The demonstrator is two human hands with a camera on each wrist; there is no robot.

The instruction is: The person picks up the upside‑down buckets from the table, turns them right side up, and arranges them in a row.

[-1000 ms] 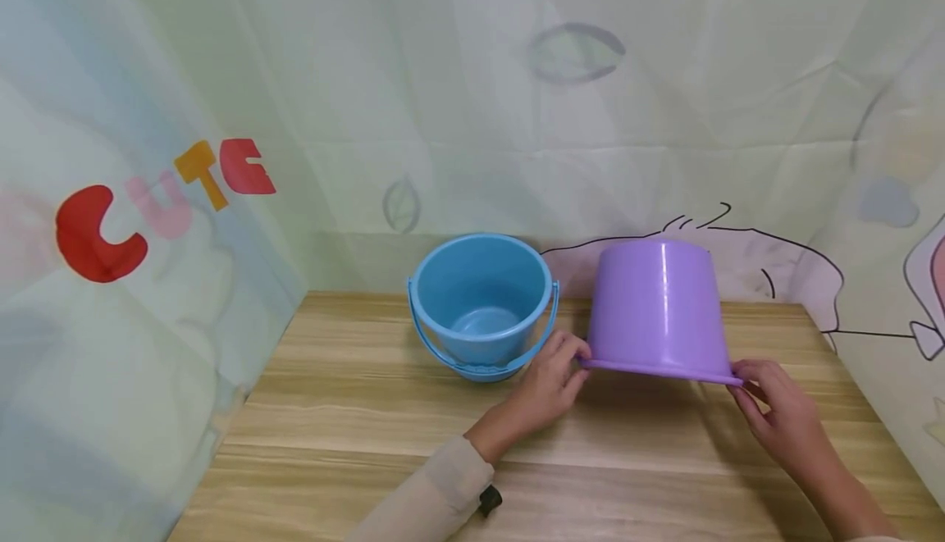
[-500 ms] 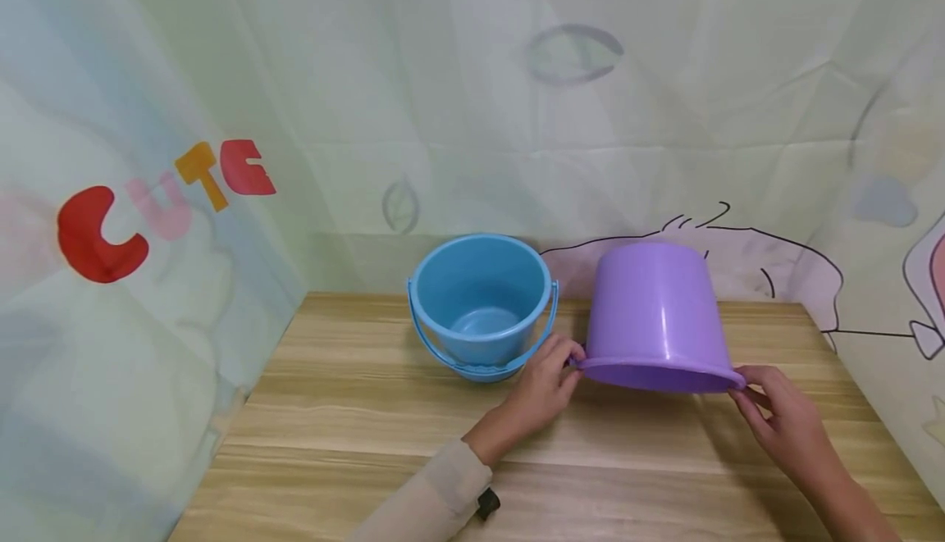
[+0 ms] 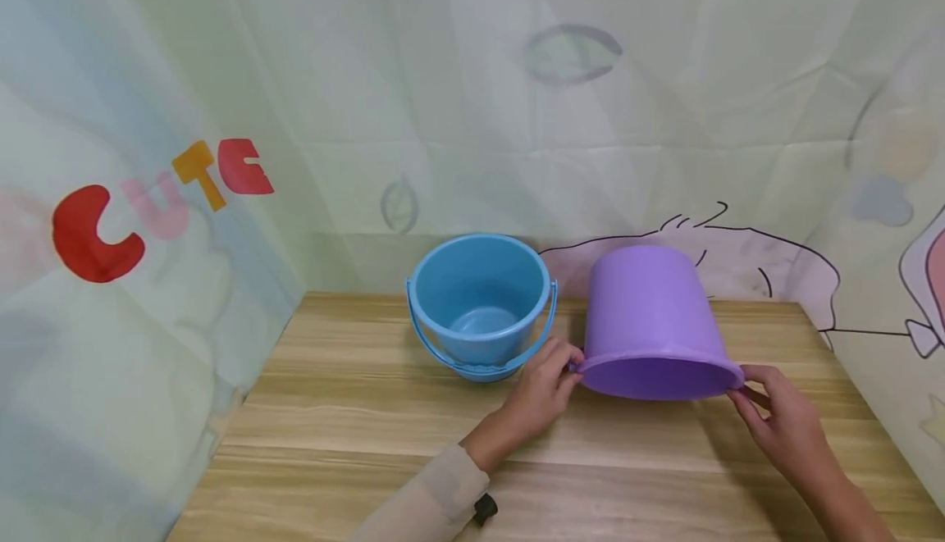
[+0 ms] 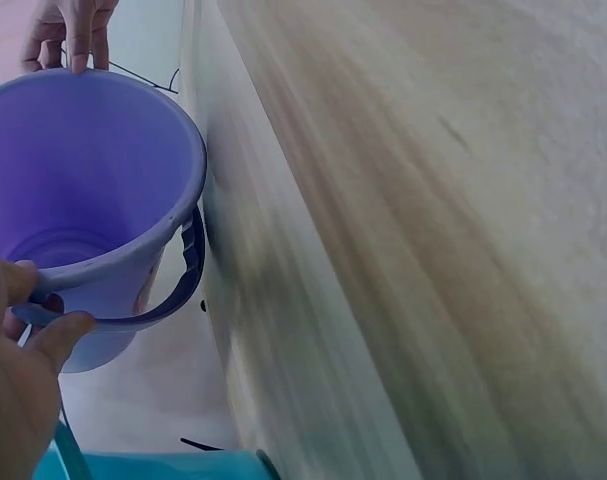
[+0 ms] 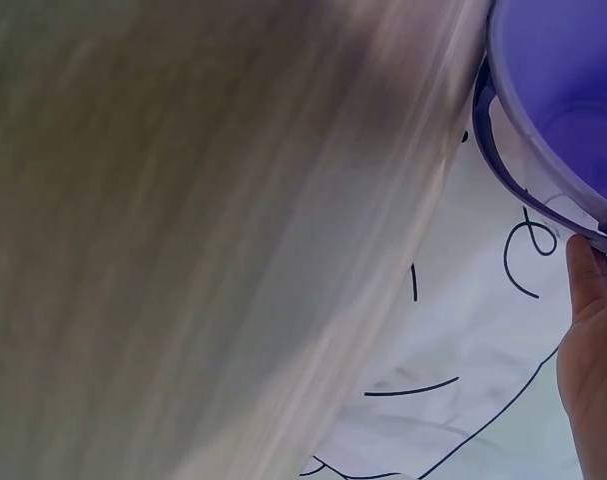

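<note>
A purple bucket (image 3: 650, 304) is tipped over at the right of the head view, its mouth facing the person and partly downward. My left hand (image 3: 542, 382) pinches its rim at the left side, by the handle joint. On the opposite side my right hand (image 3: 784, 419) grips the rim between thumb and fingers. In the left wrist view the bucket's handle (image 4: 191, 262) hangs against the outer wall, and the inside looks bare. A light blue bucket (image 3: 483, 345) stands upright just left of the purple one, its handle lowered to the front.
Both buckets are at the back of a wood-grain table (image 3: 354, 444). Behind it hangs a printed cloth backdrop (image 3: 458, 99), which also runs along the left and right sides. A small black object (image 3: 485, 509) shows at the left sleeve cuff.
The purple bucket has tilted so that its mouth turns up toward the person and more of its inside shows. Both hands keep their hold on the rim. The blue bucket has stayed put.
</note>
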